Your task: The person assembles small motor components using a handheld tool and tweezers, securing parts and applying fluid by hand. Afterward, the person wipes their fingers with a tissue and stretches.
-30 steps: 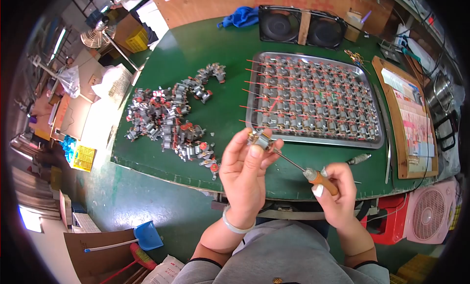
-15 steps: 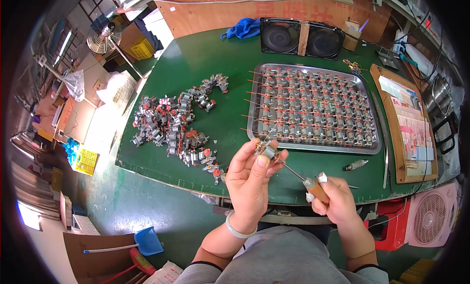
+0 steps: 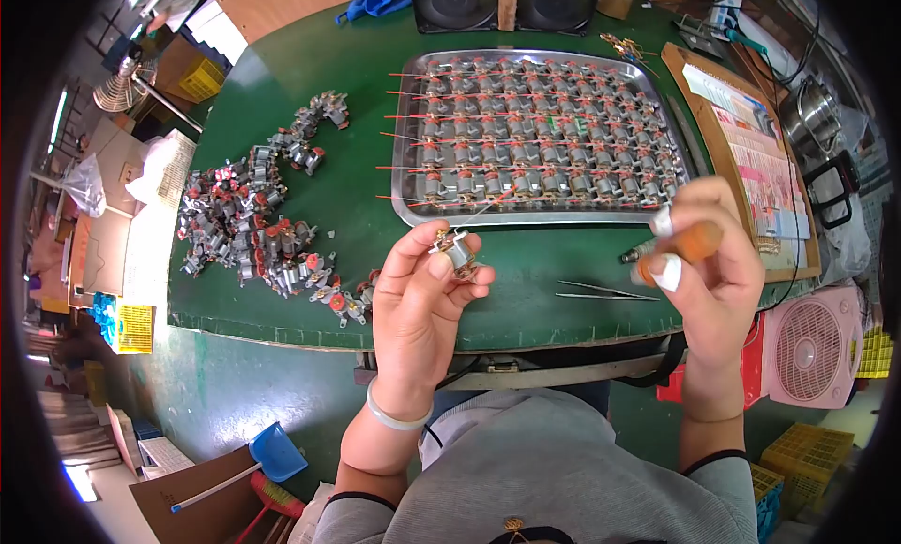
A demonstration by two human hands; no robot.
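Note:
My left hand (image 3: 422, 286) pinches a small silver electric motor (image 3: 458, 253) between thumb and fingers, above the near edge of the green table. My right hand (image 3: 709, 272) has white wraps on the thumb and a finger. It is closed round the orange-brown handle of a screwdriver (image 3: 696, 242), smeared by motion, its shaft not clear. A steel tray (image 3: 405, 183) beyond my hands carries rows of similar motors (image 3: 549, 154) with red sticks along them. To the left lies a loose heap of motors (image 3: 258, 225). Tweezers (image 3: 608, 291) rest between my hands.
Two black speakers (image 3: 455, 4) stand at the back beside a blue cloth (image 3: 377, 0). On the right are a wooden board with papers (image 3: 746, 154) and a metal pot (image 3: 809, 112). A pink fan (image 3: 809, 347) stands below the table's right edge.
My right hand has drawn the screwdriver away from the motor, up and to the right. My left hand still holds the motor. The whole view has shifted, and the tweezers show more fully.

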